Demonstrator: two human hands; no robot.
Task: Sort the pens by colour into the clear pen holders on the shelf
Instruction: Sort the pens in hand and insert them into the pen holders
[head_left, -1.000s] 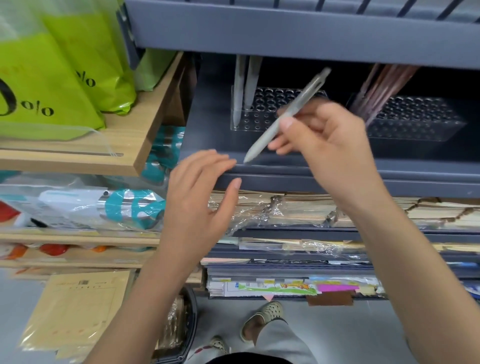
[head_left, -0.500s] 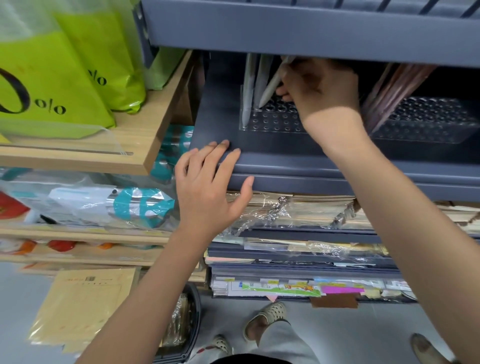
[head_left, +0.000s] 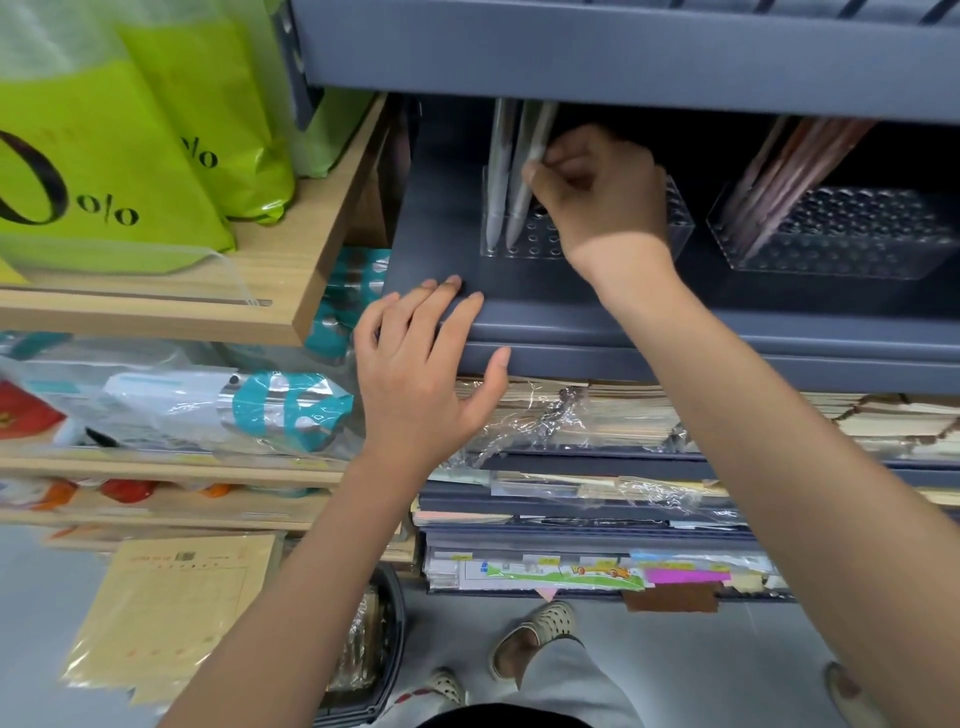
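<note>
Up on the shelf (head_left: 519, 296), pinched a grey pen (head_left: 540, 136) with the right hand (head_left: 597, 195), tip down in the left clear holder (head_left: 678, 228). Rested the left hand (head_left: 421, 374) flat on the front edge. Probably needed only letting go next.

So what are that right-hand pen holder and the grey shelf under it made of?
Grey shelf: matte, likely painted metal or plastic; can't tell which. Right pen holder: clear, glossy hard plastic, probably acrylic; the shelf shows through its walls.

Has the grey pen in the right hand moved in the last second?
Yes: the grey pen went back past the shelf edge into the left clear holder.
</note>
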